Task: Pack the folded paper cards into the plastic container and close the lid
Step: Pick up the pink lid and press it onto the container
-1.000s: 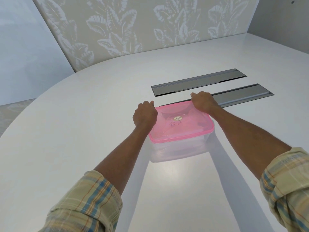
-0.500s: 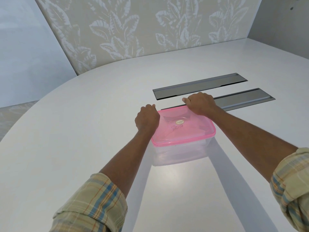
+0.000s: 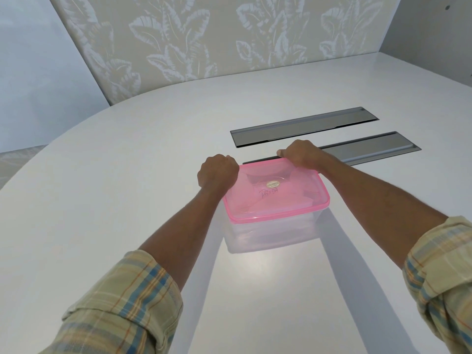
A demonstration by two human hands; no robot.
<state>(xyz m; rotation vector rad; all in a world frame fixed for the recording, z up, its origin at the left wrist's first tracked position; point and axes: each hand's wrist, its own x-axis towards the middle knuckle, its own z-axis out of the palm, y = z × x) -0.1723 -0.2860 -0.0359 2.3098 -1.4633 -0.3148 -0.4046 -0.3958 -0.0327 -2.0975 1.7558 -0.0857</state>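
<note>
A clear plastic container [image 3: 270, 233] stands on the white table, covered by its pink translucent lid [image 3: 275, 198], which carries a round sticker and handwriting. Pale folded paper cards [image 3: 255, 208] show faintly through the lid. My left hand [image 3: 217, 172] is curled over the lid's far left corner. My right hand [image 3: 301, 154] is curled over the far right edge, thumb pointing left. Both press down on the rim.
Two long grey metal cable flaps [image 3: 304, 126] [image 3: 370, 149] are set into the white table [image 3: 127, 200] just beyond the container. A leaf-patterned wall panel [image 3: 217, 39] stands behind the table's curved far edge.
The view has shifted a little. My right hand slid slightly left along the lid's far edge; the left hand stays on its corner. The container has not moved.
</note>
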